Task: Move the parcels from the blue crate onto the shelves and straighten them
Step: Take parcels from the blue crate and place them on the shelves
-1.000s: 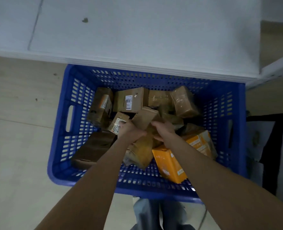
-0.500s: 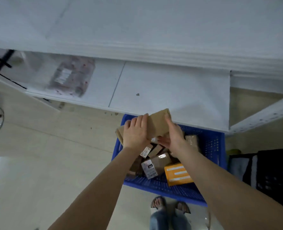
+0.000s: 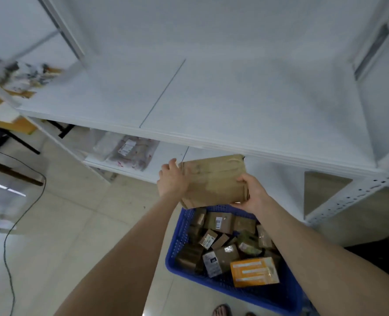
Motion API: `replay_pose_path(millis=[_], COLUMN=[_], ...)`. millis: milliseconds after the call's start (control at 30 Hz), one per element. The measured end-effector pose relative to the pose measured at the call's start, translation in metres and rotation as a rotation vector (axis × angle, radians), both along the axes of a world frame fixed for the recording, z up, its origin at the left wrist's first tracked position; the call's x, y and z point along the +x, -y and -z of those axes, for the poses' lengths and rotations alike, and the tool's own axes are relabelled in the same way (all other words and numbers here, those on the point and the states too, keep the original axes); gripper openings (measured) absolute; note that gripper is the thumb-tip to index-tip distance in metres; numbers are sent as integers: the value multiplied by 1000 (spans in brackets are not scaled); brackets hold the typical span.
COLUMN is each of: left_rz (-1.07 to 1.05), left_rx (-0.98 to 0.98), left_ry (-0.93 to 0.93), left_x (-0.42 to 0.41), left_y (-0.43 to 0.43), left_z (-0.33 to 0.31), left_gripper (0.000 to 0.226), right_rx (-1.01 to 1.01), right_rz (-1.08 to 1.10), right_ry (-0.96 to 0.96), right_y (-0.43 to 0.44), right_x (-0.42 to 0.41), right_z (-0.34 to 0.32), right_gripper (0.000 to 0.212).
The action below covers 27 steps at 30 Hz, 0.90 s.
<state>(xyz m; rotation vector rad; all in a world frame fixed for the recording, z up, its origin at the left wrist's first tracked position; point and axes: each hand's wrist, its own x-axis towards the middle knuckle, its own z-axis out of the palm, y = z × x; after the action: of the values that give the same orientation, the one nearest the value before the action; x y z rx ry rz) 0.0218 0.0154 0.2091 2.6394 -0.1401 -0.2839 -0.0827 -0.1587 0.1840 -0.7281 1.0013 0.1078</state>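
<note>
left fingers (image 3: 172,162): curled over the left end of the brown parcel (image 3: 214,181), clamped on it; most tips are hidden behind the cardboard
right fingers (image 3: 241,205): wrapped under the parcel's lower right corner, thumb on the near face by the right edge, clamped on it
left hand (image 3: 173,180): back of hand toward the camera, against the parcel's left short side
right hand (image 3: 254,195): cups the right short side, opposite the left hand
brown parcel: taped cardboard, held in the air between both hands, long side roughly level with a slight tilt; it sits above the far end of the blue crate (image 3: 180,236) and just in front of the upper shelf board's front edge; contact with that edge: cannot tell
blue crate: on the floor below the hands, close against the rack, perforated walls
crate contents: many small brown boxes piled loosely at mixed angles, several with white labels; orange box (image 3: 254,271) on top at near right, white-labelled box (image 3: 210,263) just left of it
upper shelf board (image 3: 234,99): white, thin seam line running front to back left of centre
lower shelf board (image 3: 166,153): white, carries a clear-bagged parcel (image 3: 129,149) lying flat toward its left end
rack upright (image 3: 353,195): white perforated angle, at right
floor (image 3: 75,224): pale tiles; black cable (image 3: 12,225) trails down the left side
far-left shelf: blurred clutter (image 3: 22,74), cannot identify
feet (image 3: 222,311): toes at the bottom edge, beside the crate's near wall
</note>
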Motion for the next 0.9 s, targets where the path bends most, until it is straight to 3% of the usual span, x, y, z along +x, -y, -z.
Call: replay_pose_path(millis=[100,267,367,467,700,833,900], left_rz=[-194,-317,-365,-384,-446,-486,-477], left_rx=[-183,-408,-575,-616,-662,-819,-886], left_ry=[-243,-435,-463,-352,-383,-426,-424], left_x=[7,1,3,10,14,10,11], left_y=[-3,-4,0,6,15,16,15], left_z=[-20,-44,-61,-79,-116,-128,-131], left_gripper=[71,77,64,52,55,25,31], right_rx=[-31,-54,-93,-237,-517,-358,-189], right_rz=[-47,-33,-113,-323,-424,-391,-292], right_ry=[74,176,215,220,272,339,382], right_y=[-1,11,21,28,36,46,53], right_x=[-8,-13,-15,-15,-12,-17,-18], right_z=[-14,-38,-49,-65,-92,-97,-100], right_gripper=[29,19,31,49,87,80,69])
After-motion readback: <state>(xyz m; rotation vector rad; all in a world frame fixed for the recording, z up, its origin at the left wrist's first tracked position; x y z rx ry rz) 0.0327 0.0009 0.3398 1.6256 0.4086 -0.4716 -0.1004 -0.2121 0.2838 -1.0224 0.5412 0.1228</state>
